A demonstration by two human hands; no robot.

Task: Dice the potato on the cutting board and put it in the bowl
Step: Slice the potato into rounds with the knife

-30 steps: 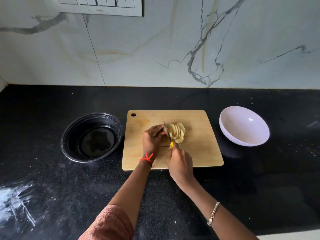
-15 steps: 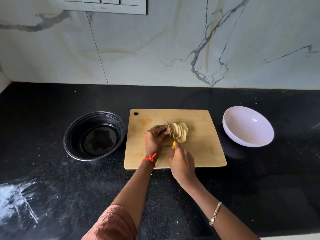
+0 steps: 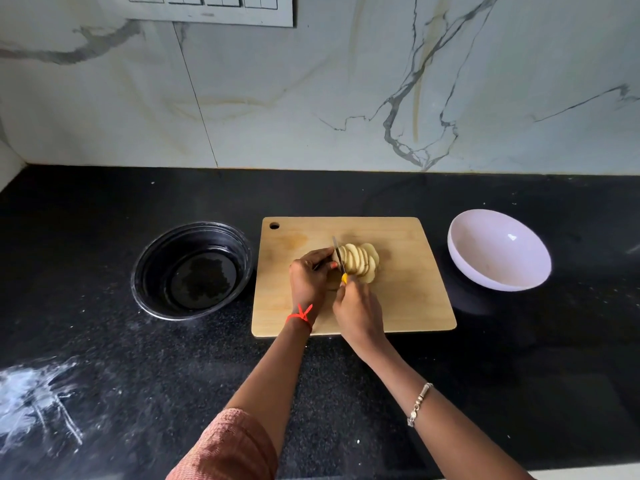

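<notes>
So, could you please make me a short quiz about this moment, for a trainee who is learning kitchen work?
1. True or false: the white bowl holds none of the potato slices yet.
2. The right hand grips: A a peeler, B the knife, C a spoon.
3. Fill in: the black bowl stands on the ___ side of the cutting board.
Key: 1 true; 2 B; 3 left.
</notes>
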